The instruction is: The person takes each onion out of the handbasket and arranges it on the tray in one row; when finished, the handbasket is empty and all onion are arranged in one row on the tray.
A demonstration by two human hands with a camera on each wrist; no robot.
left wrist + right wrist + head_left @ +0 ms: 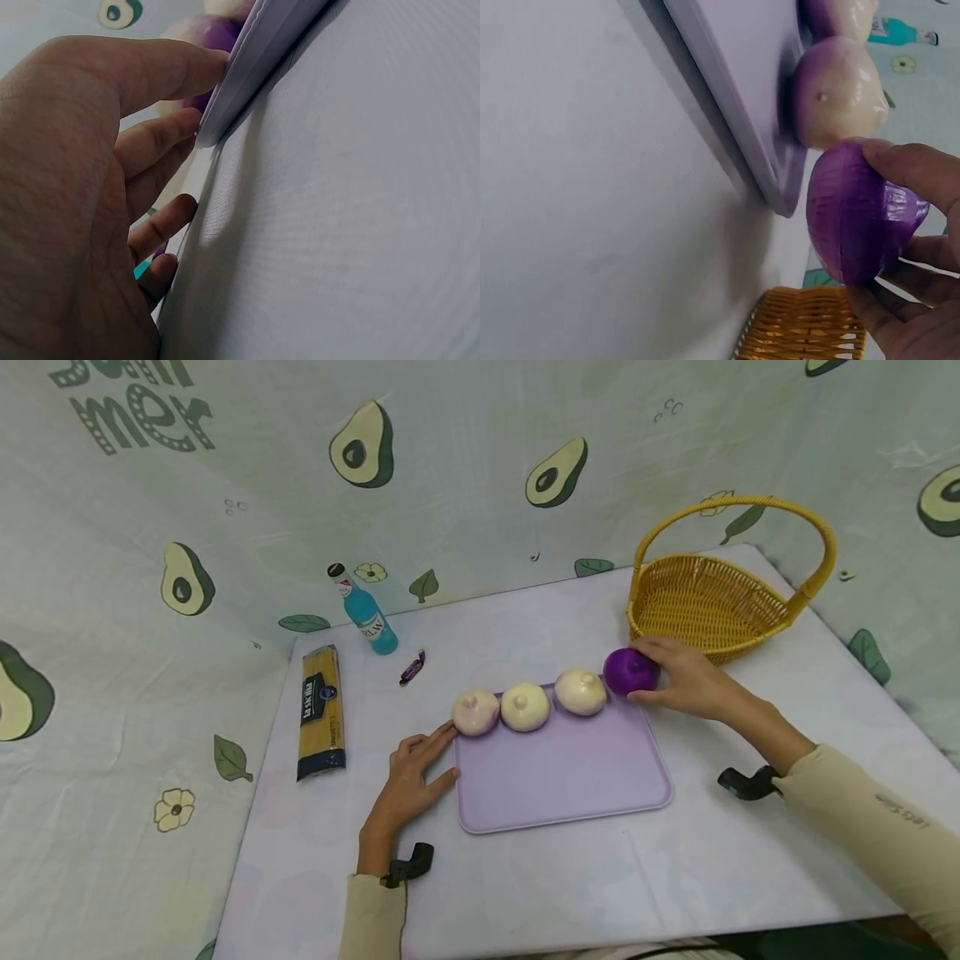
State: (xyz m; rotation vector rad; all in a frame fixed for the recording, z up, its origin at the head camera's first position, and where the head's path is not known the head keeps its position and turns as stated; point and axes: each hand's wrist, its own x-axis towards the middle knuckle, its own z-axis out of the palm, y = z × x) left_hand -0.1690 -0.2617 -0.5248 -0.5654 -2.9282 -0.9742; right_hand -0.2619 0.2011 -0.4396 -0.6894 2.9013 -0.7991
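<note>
My right hand (686,683) grips a purple onion (632,672) between thumb and fingers, over the far right corner of a lilac tray (562,777). In the right wrist view the onion (855,217) shows a smooth, shiny skin. Along the tray's far edge sit three cream-and-purple turnips: a left turnip (476,713), a middle turnip (525,707) and a right turnip (581,692) nearest the onion. My left hand (411,781) rests at the tray's left edge with fingers extended, fingertips beside the left turnip and the thumb at the rim.
Behind my right hand stands a yellow wicker basket (708,602) with a tall handle. Left of the tray lie a spaghetti pack (322,714) and a small wrapped candy (412,667). A blue bottle (367,617) stands at the back, near the avocado-print cloth.
</note>
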